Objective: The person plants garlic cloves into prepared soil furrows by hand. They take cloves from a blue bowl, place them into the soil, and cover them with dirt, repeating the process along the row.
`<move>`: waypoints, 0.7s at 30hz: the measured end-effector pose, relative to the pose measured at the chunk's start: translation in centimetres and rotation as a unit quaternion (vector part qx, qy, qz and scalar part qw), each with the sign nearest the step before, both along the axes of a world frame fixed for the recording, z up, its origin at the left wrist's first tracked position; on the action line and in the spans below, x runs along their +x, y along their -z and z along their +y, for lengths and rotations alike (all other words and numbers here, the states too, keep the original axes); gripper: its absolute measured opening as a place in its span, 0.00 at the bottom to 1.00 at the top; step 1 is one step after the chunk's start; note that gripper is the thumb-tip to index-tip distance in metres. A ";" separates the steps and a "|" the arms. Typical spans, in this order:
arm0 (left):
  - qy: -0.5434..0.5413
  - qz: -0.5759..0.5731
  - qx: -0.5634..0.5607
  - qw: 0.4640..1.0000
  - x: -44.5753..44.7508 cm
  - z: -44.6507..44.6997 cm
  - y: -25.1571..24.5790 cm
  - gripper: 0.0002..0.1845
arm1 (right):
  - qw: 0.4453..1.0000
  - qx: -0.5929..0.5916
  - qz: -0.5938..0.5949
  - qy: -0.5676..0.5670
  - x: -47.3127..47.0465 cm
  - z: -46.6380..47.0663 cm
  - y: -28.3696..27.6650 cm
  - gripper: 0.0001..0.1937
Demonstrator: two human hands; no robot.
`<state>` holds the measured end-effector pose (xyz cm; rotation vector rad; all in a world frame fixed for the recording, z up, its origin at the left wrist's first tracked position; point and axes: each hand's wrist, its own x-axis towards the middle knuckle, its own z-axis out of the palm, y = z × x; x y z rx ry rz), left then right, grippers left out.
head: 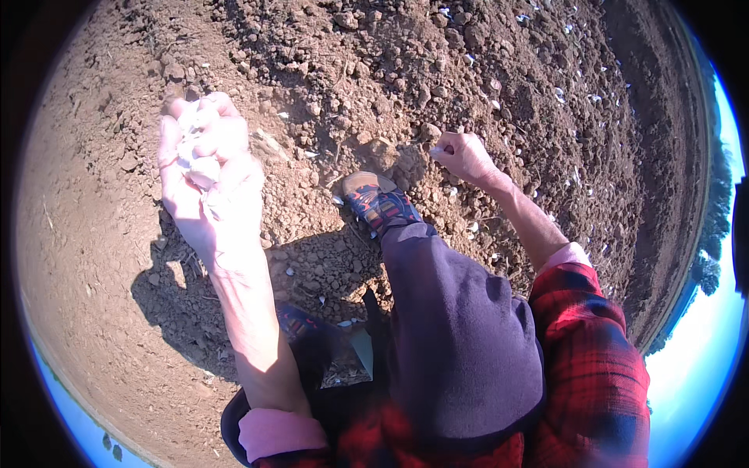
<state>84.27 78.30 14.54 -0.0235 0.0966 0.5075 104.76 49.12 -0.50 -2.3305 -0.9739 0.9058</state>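
Observation:
My left hand [234, 169], bright with sunlight, is cupped around several whitish garlic cloves [203, 172]. It is raised above the soil at the left, its fingers curled over part of the cloves. Farther right, my right hand [468, 158] pinches one pale clove [436, 152] between thumb and fingertips. That clove is just above the cloddy brown soil [363, 105] or touching it; I cannot tell which. More cloves lie in the soil around, such as a clove [495, 105] above my right hand and a clove [453, 191] below it.
A patterned shoe [380, 202] of mine stands on the soil between my hands, below a dark trouser leg [462, 339]. The other shoe [304, 322] is in shadow. Scattered white cloves [560, 95] dot the bed at the right. A darker furrow [649, 117] runs beyond it.

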 end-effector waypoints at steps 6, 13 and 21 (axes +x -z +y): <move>0.018 0.052 -0.039 0.998 0.1 -2.9 3.1 0.14 | 0.995 -0.013 -0.093 0.044 -3.4 -2.9 2.8 0.09; 0.058 0.038 -0.100 0.993 1.2 -3.8 4.7 0.15 | 0.975 -0.036 -0.214 -0.054 -3.5 -1.5 5.5 0.04; 0.074 0.014 -0.166 0.983 2.7 -5.7 7.8 0.15 | 0.969 -0.109 -0.211 -0.070 -2.7 0.7 6.7 0.07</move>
